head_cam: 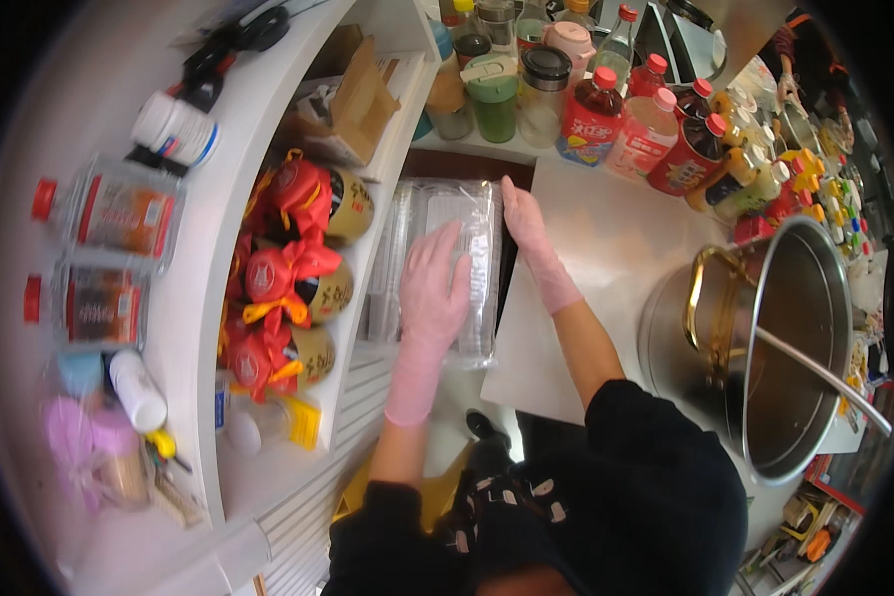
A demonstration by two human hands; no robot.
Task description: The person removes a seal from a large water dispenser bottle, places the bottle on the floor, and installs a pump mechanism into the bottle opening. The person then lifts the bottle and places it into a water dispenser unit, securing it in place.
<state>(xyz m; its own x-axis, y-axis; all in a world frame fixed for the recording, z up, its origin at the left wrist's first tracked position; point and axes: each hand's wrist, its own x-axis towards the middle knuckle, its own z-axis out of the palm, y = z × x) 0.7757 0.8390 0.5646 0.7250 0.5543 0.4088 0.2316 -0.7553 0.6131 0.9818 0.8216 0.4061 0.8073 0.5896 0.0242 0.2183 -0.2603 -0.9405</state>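
Observation:
Both my hands wear thin pink gloves. My left hand (433, 290) lies palm down on a pack of clear plastic containers (480, 313) in shiny transparent wrap, its thumb apart from its fingers. Along the right side of that pack, my right hand (525, 216) is held on edge with its fingers straight; whether it touches the wrap I cannot tell. The pack is in the gap between a white shelf unit (369, 287) and a stainless steel counter (574, 238). What bears the pack from below is mostly hidden.
Jars with red cloth tops (298, 279) and an open cardboard box (354, 108) fill the shelf at left. Drink bottles (592, 115) line the counter's far edge. A large steel pot (685, 320) with a ladle handle (819, 376) stands right. Another person's hand (788, 88) shows far right.

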